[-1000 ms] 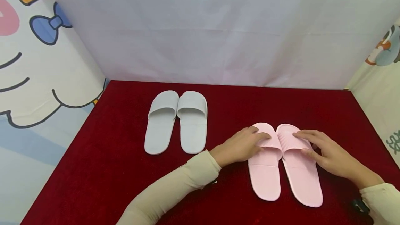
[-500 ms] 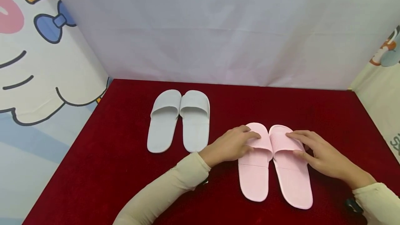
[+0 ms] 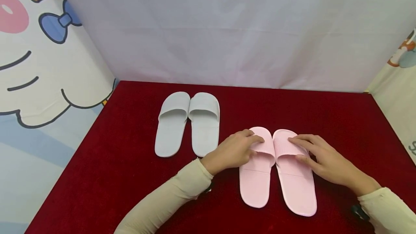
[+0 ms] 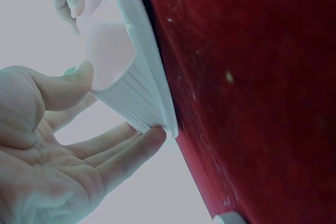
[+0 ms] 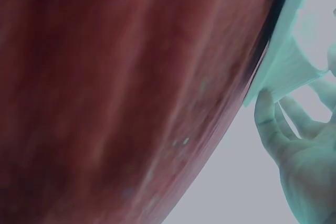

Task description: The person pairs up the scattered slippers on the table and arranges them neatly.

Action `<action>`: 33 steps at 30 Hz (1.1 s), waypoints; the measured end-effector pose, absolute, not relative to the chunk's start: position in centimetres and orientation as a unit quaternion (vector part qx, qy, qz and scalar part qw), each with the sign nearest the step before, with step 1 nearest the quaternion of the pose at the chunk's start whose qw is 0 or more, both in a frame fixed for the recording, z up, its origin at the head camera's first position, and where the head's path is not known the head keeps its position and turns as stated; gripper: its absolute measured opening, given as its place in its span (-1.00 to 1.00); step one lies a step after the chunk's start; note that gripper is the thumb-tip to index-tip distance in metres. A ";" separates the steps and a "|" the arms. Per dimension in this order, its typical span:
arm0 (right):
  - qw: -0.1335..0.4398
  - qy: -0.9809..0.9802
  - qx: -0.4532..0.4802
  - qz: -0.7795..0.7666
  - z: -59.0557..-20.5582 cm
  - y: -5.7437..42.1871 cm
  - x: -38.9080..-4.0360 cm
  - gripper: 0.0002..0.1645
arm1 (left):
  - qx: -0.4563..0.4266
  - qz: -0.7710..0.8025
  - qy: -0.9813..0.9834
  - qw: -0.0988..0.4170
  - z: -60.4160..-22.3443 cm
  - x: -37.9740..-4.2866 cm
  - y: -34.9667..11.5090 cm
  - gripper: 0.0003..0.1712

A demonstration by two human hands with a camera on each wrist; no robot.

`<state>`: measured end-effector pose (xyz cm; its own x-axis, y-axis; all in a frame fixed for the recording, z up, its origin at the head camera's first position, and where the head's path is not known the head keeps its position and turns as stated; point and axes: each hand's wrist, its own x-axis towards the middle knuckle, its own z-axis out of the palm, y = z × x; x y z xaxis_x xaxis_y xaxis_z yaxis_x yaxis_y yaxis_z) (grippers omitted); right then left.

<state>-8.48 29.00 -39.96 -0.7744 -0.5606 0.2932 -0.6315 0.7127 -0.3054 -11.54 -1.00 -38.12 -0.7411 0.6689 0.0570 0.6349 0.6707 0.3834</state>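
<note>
A pair of pink slippers lies side by side on red cloth, toes pointing away, with the ribbed straps meeting in the middle. My left hand (image 3: 230,152) holds the left pink slipper (image 3: 256,183) by the outer side of its strap; in the left wrist view the thumb (image 4: 79,82) is at the strap's opening and fingertips reach the sole's edge. On the other side, my right hand (image 3: 325,160) grips the right pink slipper (image 3: 296,187) across its strap. The right wrist view has a fingertip (image 5: 265,98) at the sole's edge.
A left white slipper (image 3: 169,133) and a right white slipper (image 3: 204,133) stand together farther back, to the left of the pink pair. Red cloth (image 3: 107,176) covers the table. A pale curtain (image 3: 227,39) hangs behind, with cartoon-printed sheets at both sides.
Both hands have moved left together with the pink slippers, which are now closer to the white pair. The camera view has shifted slightly; the white slippers stay where they were on the cloth.
</note>
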 end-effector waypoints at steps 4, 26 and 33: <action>0.106 -0.916 0.340 0.184 -40.0 28.2 -8.6 -0.33 | 0.356 0.193 0.913 0.040 -38.1 -11.4 -1.7 -0.56; 0.098 -0.916 0.342 0.184 -40.0 24.2 -9.5 -0.37 | 0.337 0.227 0.913 0.037 -38.3 -11.6 -5.8 -0.55; 0.107 -0.911 0.348 0.193 -39.5 23.6 -9.8 -0.37 | 0.329 0.232 0.914 0.040 -38.1 -12.0 -6.3 -0.55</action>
